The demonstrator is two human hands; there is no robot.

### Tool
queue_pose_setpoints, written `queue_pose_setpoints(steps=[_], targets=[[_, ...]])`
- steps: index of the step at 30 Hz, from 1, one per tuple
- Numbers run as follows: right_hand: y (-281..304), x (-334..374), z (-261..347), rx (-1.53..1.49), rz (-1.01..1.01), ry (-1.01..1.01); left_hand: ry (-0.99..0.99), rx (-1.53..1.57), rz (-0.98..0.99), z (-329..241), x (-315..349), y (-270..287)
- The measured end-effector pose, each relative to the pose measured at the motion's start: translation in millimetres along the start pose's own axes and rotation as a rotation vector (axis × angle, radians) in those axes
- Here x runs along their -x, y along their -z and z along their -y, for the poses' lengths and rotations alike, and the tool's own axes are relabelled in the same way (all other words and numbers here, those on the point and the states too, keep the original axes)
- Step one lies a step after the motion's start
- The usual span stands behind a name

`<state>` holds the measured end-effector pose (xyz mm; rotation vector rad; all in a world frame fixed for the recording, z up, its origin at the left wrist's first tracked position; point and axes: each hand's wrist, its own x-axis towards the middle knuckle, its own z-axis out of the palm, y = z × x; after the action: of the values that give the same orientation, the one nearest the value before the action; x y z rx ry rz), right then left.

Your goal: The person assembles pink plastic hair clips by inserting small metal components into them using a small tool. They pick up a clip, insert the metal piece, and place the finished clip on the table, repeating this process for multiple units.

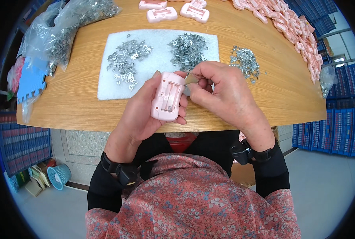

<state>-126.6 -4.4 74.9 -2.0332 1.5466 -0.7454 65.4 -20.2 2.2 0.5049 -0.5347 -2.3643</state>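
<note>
My left hand (139, 101) is closed around a pale pink plastic case (159, 104), holding it upright over the table's near edge. Its open battery compartment faces me, with a metal coil showing at the lower end. At the case's upper right edge, my right hand (229, 85) pinches a small flat tan piece (191, 78); its exact kind I cannot make out. Just beyond my hands lies a white foam sheet (157, 85), bearing a pile of flat metal tabs (127, 55) on the left and a denser pile of small metal parts (188, 49) on the right.
Another heap of metal pieces (244, 61) lies right of the sheet. Several pink cases (161, 14) rest at the far edge, and a big heap of them (293, 34) lines the right. Plastic bags of metal parts (68, 36) and a blue foam tile (32, 79) sit left.
</note>
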Motion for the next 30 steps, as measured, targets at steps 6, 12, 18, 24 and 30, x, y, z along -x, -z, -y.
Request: queue_pose_setpoints(steps=[6, 12, 18, 24, 30], targets=[[-1.0, -1.7, 2.3, 0.002, 0.016, -0.016, 0.003, -0.058, -0.056, 2.8, -2.3, -1.9], [-2.3, -2.9, -0.5, 0.043, 0.037, -0.034, 0.015, -0.090, -0.107, 2.8, -4.2, -3.8], [-5.4, -1.5, -5.0, 0.133, 0.038, 0.003, 0.018, -0.130, -0.141, 5.3, -4.2, -5.2], [-7.4, -1.2, -1.9, 0.292, 0.028, 0.063, 0.041, -0.183, -0.188, 9.0, -4.3, -6.3], [-3.0, -2.9, 2.1, 0.246, 0.049, 0.028, 0.045, -0.152, -0.148, 7.1, -4.5, -3.5]])
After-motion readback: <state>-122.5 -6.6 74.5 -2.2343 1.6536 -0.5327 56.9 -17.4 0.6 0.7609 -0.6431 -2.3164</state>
